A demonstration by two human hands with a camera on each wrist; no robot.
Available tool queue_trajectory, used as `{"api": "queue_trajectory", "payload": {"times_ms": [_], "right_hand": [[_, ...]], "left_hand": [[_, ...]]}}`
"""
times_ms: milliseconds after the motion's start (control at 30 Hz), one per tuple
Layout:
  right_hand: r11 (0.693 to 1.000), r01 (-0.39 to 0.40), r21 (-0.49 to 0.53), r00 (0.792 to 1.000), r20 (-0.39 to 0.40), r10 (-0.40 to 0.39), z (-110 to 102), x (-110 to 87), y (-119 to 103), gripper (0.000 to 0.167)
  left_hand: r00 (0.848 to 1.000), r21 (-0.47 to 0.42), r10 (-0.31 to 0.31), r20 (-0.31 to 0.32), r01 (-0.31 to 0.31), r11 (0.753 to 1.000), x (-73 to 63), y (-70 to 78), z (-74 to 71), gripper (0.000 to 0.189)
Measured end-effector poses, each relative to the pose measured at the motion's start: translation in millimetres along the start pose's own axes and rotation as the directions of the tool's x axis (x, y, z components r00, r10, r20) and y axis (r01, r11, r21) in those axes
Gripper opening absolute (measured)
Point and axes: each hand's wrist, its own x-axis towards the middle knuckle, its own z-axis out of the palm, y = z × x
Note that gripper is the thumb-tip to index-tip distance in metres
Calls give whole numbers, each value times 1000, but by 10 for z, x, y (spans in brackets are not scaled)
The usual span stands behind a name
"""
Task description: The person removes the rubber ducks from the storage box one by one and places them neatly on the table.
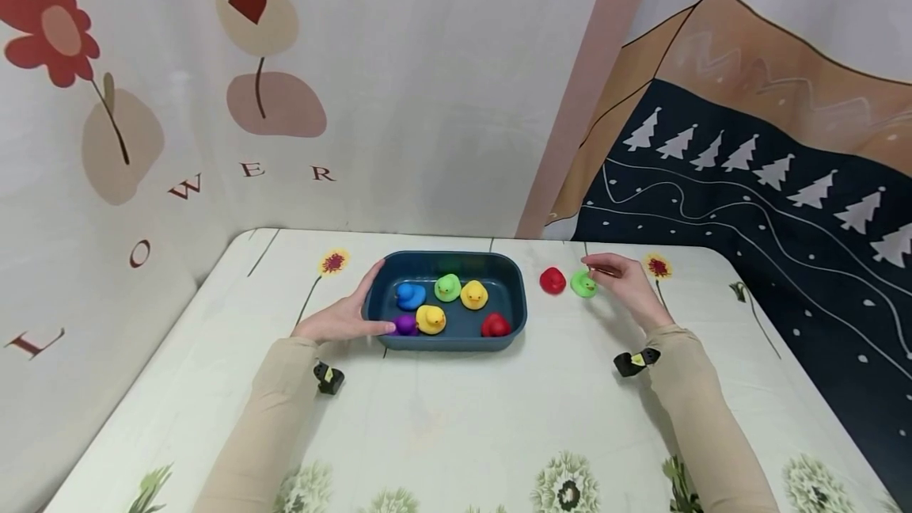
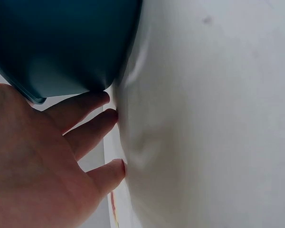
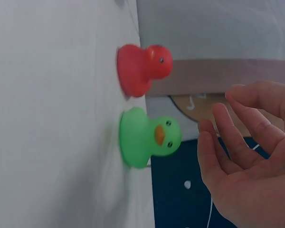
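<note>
On the white, flower-printed counter (image 1: 456, 410), the dark blue bin (image 1: 445, 343) could slide or tip at its left end if the left hand (image 1: 345, 318), resting there with fingers spread and fairly straight, pressed too hard. Its thumb, by the near corner, might nudge the purple duck (image 1: 406, 325) inside. The right hand (image 1: 624, 283) hangs just beside the green duck (image 3: 138, 137), its fingers loosely bent, apart and holding nothing; a wide closing sweep could knock over the neighbouring red duck (image 3: 137, 71), since the two sit almost side by side, and pinching only the smooth, rounded head could let the green one slip. That green duck sits upright on the counter, right of the bin: bright, evenly coloured, with a broad body, smaller round head, orange beak and, smallest of all, two dark eyes.
</note>
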Motion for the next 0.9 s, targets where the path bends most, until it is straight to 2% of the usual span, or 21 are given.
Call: {"api": "queue_trajectory", "payload": {"times_ms": [267, 567, 700, 900], "right_hand": [[998, 52, 20, 999, -1, -52, 126, -6, -58, 30], [997, 65, 31, 997, 29, -66, 293, -12, -76, 29], [996, 73, 50, 996, 52, -76, 391, -7, -109, 29], [989, 126, 74, 987, 93, -133, 543, 17, -173, 28]], "left_hand": [[1000, -11, -1, -7, 1, 1000, 1, 10, 6, 112], [1000, -6, 7, -8, -7, 1000, -14, 8, 9, 112], [1000, -14, 6, -7, -6, 1000, -23, 10, 8, 111], [1000, -17, -1, -6, 1, 1000, -22, 28, 12, 111]]}}
